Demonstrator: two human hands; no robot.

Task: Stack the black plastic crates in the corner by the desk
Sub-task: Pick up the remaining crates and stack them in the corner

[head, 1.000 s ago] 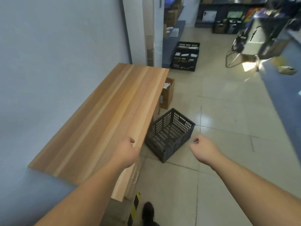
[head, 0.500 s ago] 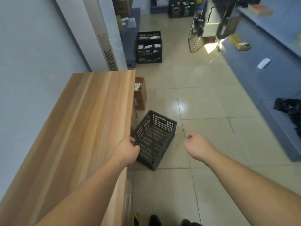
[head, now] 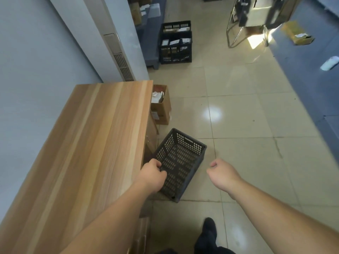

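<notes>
1. Head view looked down at one wooden worktop [head: 95, 143] on the left and a tiled floor [head: 247, 116] on the right.
2. Black crates counted: three. One empty crate [head: 183, 158] sat tilted on the floor, just beside the worktop's front corner. Two more formed a far crate stack [head: 175, 43] by the grey wall, with papers inside.
3. Hands counted: two, both bare.
4. Left hand [head: 152, 176] had fingers curled, overlapping the near rim of the empty crate; could not tell if it actually gripped the rim.
5. Right hand [head: 222, 174] hung above the floor right of the crate, fingers curled loosely, holding nothing, apart from the crate.
6. One open cardboard box [head: 162, 107] stood against the worktop's far end, white paper inside.
7. One dark shoe [head: 208, 230] showed at the bottom edge.
8. One metal-framed chair [head: 244, 21] stood far right, blurred.
</notes>
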